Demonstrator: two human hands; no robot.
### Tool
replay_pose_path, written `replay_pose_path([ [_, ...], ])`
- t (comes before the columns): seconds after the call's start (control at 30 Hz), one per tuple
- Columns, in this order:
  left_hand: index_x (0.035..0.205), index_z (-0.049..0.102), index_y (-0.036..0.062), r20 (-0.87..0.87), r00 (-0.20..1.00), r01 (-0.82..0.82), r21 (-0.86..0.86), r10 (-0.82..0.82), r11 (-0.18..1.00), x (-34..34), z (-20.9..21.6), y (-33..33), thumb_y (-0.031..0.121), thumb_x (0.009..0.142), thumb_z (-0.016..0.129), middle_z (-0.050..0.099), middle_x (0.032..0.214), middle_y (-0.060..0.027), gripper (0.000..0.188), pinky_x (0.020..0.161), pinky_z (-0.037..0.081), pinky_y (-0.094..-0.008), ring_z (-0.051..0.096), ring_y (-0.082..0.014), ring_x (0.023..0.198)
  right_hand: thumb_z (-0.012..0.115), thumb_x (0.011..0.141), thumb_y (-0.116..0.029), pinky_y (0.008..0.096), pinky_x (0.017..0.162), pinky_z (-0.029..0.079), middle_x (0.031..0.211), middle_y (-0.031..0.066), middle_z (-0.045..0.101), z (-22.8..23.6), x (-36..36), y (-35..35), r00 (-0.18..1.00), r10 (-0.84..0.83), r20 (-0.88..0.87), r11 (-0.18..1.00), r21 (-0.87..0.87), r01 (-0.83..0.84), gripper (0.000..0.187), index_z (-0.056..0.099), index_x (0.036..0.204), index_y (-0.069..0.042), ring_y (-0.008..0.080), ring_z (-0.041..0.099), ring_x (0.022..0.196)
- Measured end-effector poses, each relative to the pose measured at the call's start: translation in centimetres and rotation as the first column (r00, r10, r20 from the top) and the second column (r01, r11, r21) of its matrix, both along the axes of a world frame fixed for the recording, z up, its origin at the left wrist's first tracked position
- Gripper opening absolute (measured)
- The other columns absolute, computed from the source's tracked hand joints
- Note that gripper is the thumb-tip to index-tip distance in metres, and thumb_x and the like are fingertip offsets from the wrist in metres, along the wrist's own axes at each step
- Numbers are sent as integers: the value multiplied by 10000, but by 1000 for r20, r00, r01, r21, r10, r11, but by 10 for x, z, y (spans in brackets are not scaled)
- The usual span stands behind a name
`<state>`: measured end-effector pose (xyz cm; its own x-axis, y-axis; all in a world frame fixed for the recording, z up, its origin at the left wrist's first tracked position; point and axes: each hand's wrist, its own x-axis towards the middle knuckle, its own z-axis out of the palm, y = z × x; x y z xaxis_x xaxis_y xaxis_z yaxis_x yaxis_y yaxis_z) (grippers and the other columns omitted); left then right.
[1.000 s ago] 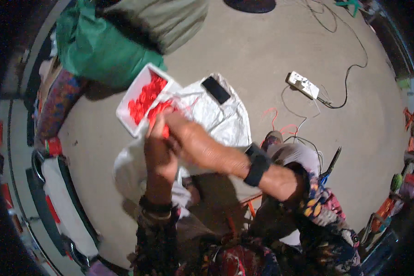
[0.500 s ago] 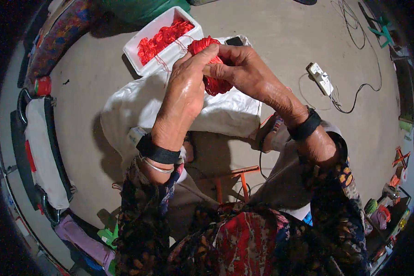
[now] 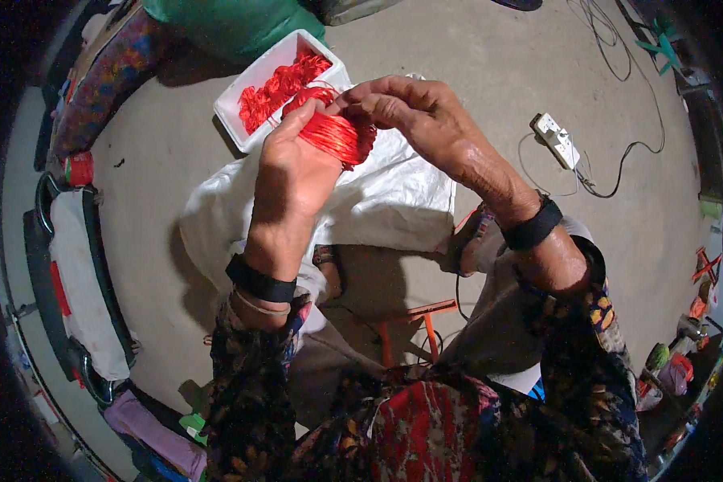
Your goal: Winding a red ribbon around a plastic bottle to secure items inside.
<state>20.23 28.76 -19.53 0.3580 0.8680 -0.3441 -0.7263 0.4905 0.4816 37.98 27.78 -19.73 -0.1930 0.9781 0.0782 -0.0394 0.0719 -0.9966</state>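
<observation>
A bundle of shiny red cord (image 3: 339, 140) rests in my left hand (image 3: 292, 173), whose fingers are wrapped round it from the left. My right hand (image 3: 414, 112) is at the bundle's upper right, its thumb and fingertips pinched together where a loop of the cord comes up. Beyond the hands stands a white foam box (image 3: 231, 104) with more tangled red cord (image 3: 277, 87) inside. Beneath the hands a white woven sack (image 3: 394, 201) is spread over my knees and the floor.
A white power strip (image 3: 556, 140) with a black cable lies on the floor at the right. A green sack (image 3: 241, 24) stands behind the box. A red can (image 3: 79, 169) and a grey-covered seat (image 3: 84, 281) are on the left. An orange metal frame (image 3: 414, 313) sits between my legs.
My left hand has turned and shifted slightly left with the bundle, showing more of the cord. The right hand has moved off the bundle's side to pinch at its top.
</observation>
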Motion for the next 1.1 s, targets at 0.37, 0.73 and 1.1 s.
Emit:
replay_pose_path([
  [0.37, 1021, 490, 6, 146, 980, -132, -20, 133, 991, -11, 9, 17, 193, 1005, 415, 552, 963, -116, 202, 1059, 370, -495, 553, -274, 965, 527, 918, -70, 261, 688, 465, 813, 36, 580, -24, 30, -21, 1000, -9, -13, 970, -242, 5, 108, 553, 974, 19, 112, 536, 750],
  [0.73, 882, 477, 76, 323, 934, 112, 138, -151, 984, -6, 39, 10, 238, 1002, 438, 383, 652, 19, 206, 538, 329, -246, 352, -85, 530, 565, 921, -84, 258, 760, 473, 881, 11, 576, -14, 23, -26, 992, 47, -115, 924, -373, -87, 218, 538, 1123, -5, 101, 553, 839],
  [1.1, 800, 478, 92, 171, 947, 234, 222, -274, 947, -1, 50, 1, 276, 946, 512, 385, 540, 3, 236, 343, 346, -273, 334, -116, 381, 473, 981, -432, 292, 770, 484, 947, 33, 619, 22, 37, -21, 913, -32, -406, 914, -383, -138, 455, 593, 1144, -25, 126, 579, 875],
])
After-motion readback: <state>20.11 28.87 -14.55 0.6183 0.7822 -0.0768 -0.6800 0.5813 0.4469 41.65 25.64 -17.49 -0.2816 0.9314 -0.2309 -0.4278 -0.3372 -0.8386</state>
